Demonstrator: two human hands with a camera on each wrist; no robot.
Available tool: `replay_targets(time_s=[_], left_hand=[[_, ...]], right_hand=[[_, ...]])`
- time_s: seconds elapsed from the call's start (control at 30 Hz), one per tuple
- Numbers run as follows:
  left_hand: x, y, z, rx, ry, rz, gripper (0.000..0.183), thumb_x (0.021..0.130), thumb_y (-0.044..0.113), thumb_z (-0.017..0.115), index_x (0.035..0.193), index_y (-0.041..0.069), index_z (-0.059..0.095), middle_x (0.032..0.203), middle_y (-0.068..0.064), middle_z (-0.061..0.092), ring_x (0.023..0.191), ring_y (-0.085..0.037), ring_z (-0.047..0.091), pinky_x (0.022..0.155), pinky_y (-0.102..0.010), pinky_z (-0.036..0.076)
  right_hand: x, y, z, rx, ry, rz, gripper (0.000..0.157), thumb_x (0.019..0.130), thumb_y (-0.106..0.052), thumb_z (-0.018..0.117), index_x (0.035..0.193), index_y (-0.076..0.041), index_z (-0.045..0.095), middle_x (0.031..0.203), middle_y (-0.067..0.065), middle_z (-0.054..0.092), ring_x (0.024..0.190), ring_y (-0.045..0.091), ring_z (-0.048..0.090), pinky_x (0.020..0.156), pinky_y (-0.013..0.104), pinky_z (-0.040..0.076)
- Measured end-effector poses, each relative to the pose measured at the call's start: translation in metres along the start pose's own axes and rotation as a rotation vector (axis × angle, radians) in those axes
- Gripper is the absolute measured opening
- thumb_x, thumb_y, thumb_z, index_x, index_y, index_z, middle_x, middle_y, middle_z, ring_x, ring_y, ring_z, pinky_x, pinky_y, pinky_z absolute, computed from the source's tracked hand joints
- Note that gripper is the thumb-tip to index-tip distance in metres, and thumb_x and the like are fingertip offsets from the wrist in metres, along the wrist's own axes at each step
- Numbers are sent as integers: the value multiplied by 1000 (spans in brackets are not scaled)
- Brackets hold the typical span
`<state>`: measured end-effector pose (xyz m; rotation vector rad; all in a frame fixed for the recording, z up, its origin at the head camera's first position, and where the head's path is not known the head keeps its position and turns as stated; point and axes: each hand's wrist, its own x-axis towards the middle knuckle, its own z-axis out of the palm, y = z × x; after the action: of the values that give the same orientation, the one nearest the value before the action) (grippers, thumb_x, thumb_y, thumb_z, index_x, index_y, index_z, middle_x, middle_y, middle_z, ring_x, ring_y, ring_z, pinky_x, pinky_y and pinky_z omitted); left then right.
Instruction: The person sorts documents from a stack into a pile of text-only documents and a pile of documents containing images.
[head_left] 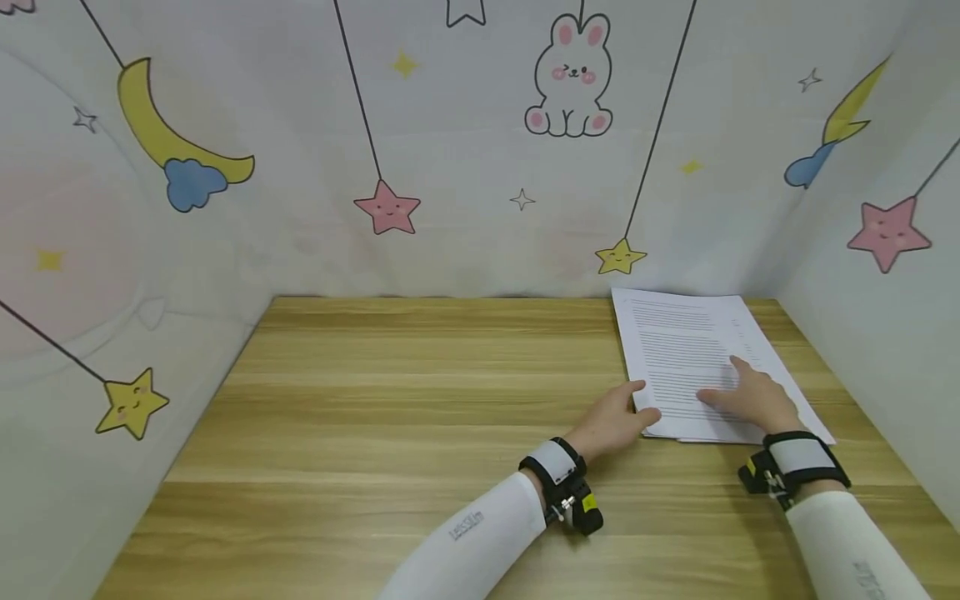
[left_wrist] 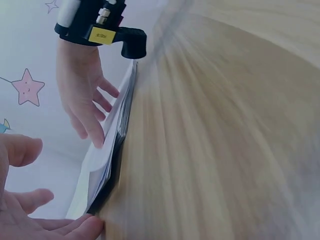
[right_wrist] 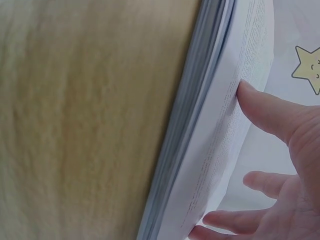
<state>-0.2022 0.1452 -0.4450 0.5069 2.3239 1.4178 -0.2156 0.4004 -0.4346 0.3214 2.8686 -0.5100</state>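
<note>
A stack of printed paper sheets [head_left: 671, 342] lies on the table's back right part, its layered edges showing in the right wrist view. My right hand [head_left: 757, 400] is over the top sheet, thumb [right_wrist: 265, 107] touching the printed page and the other fingers spread. My left hand [head_left: 611, 421] is at the stack's left edge, with fingers loosely extended. In the left wrist view, fingertips of the left hand [left_wrist: 45, 215] are right at the near corner of the stack [left_wrist: 112, 145], and the right hand [left_wrist: 82, 95] shows above it.
The wood-grain table [head_left: 420, 392] extends left and in front of the stack. Pale fabric walls [head_left: 480, 150] with stars, a moon and a rabbit enclose it at the back and sides. Both wrists wear strapped cameras, the left one [head_left: 585, 508] hanging low over the table.
</note>
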Motion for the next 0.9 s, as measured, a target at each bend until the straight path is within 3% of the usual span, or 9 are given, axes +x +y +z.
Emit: replay_targets(time_s=[0.17,0.33,0.53,0.63,0.77,0.9], left_hand=[[4,3,3,-162,7,-88,63,95,37,62,151,17,41,150,-7,52,133,-19,53,108,-33,45],[8,3,6,-313,58,-108,61,94,30,64,148,11,43,151,-8,50,138,-20,46,115,-38,37],[11,-2,6,-445,68,-101,33,95,15,63,127,8,56,111,-10,71,97,-18,66,85,-33,52],[12,-1,7,-448,74,-132,30,94,13,63,123,4,59,96,-7,70,79,-15,65,72,-30,55],[15,1,9,-415,96,-154,30,93,12,61,122,2,64,91,-4,68,77,-13,63,67,-25,51],[18,2,11,-415,89,-134,29,94,12,59,121,3,66,96,-5,71,81,-12,63,65,-23,49]], right_hand=[[-1,-3,0,28,0,0,106,86,-50,67,149,17,14,145,49,24,131,68,26,104,75,32],[-3,-3,2,26,-9,-8,106,88,-51,67,150,16,13,145,49,24,130,68,28,103,75,33],[-5,-7,9,-5,2,-12,105,88,-55,64,150,14,16,145,48,27,130,67,31,100,74,37],[-6,-8,11,-23,13,-24,103,89,-54,63,150,15,18,144,48,28,129,67,33,98,73,39],[-6,-7,12,-33,23,-31,100,90,-54,62,150,15,20,143,48,30,128,67,35,96,73,40],[-6,-6,12,-32,27,-25,98,90,-53,61,150,14,20,143,48,30,128,67,35,96,73,40]])
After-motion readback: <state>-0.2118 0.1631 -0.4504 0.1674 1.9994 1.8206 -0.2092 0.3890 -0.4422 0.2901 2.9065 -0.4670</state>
